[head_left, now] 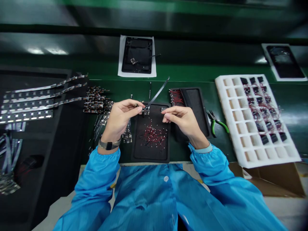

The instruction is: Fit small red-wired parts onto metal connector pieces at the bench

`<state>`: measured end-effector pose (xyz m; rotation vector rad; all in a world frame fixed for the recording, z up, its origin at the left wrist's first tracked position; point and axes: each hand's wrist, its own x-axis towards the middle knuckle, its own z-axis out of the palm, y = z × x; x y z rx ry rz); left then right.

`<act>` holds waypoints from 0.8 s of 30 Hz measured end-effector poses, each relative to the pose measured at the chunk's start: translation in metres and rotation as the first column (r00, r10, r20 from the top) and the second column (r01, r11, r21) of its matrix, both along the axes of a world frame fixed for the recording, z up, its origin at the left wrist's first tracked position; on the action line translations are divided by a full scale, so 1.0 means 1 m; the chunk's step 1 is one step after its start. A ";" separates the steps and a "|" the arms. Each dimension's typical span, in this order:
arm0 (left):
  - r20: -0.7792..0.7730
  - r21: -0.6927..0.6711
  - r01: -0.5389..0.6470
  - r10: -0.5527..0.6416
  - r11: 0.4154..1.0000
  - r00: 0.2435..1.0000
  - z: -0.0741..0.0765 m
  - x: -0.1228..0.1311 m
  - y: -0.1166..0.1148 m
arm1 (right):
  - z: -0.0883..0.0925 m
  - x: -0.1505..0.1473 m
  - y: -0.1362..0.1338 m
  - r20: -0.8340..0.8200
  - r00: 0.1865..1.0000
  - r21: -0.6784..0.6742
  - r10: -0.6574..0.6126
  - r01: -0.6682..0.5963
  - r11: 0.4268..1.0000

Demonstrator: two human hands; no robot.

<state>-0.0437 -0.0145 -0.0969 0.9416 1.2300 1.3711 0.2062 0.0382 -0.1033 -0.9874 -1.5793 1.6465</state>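
Observation:
My left hand (124, 116) pinches a small circuit board (145, 111) from which a grey ribbon cable (158, 92) curves up to the right. My right hand (181, 120) is closed to the right of it, thumb and fingers together around a tiny dark piece (163, 109) that I cannot make out. The hands are apart, above the upper part of a black tray (139, 152). Small red-wired parts (155, 136) lie loose in that tray. Circuit boards are piled beside my left hand.
Left are LED strips (31, 106) and a pile of boards (96, 100). Right are a second black tray (196, 99), green-handled pliers (218, 123) and a white foam tray (247, 128) with black wired parts. A black panel (141, 54) lies behind, another (284, 61) at far right.

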 end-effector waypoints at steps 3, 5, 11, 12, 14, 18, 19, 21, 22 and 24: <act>0.021 -0.009 -0.011 0.011 1.000 1.000 -0.001 0.001 0.001 | 0.003 0.001 0.000 0.052 0.999 0.066 0.014 -0.017 0.998; 0.030 -0.018 -0.006 0.006 1.000 1.000 -0.001 0.002 0.001 | 0.005 0.002 0.000 0.057 0.998 0.089 0.029 -0.034 0.995; 0.039 -0.025 0.075 -0.074 0.997 0.996 0.001 0.002 -0.001 | 0.007 0.003 0.000 0.047 0.997 0.114 0.055 -0.060 0.992; 0.045 -0.034 0.083 -0.081 0.996 0.996 0.001 0.002 -0.001 | 0.007 0.004 0.000 0.054 0.997 0.123 0.057 -0.063 0.990; 0.058 -0.050 0.092 -0.089 0.994 0.994 0.002 0.002 -0.002 | 0.006 0.005 0.001 0.060 0.996 0.139 0.068 -0.076 0.987; -0.025 -0.064 0.125 -0.127 0.990 0.992 0.002 0.004 -0.004 | 0.007 0.005 -0.001 0.079 0.991 0.145 0.107 -0.118 0.982; -0.079 -0.066 0.148 -0.153 0.987 0.985 0.003 0.005 -0.004 | 0.008 0.004 -0.001 0.097 0.989 0.146 0.116 -0.129 0.981; -0.201 -0.071 0.212 -0.222 0.975 0.954 0.003 0.008 -0.005 | 0.009 0.003 -0.002 0.136 0.981 0.149 0.139 -0.159 0.976; -0.257 -0.076 0.246 -0.257 0.966 0.932 0.003 0.009 -0.005 | 0.010 0.003 -0.002 0.152 0.976 0.149 0.154 -0.177 0.973; -0.329 -0.087 0.309 -0.320 0.947 0.888 0.004 0.013 -0.005 | 0.011 0.001 -0.002 0.180 0.966 0.139 0.187 -0.214 0.967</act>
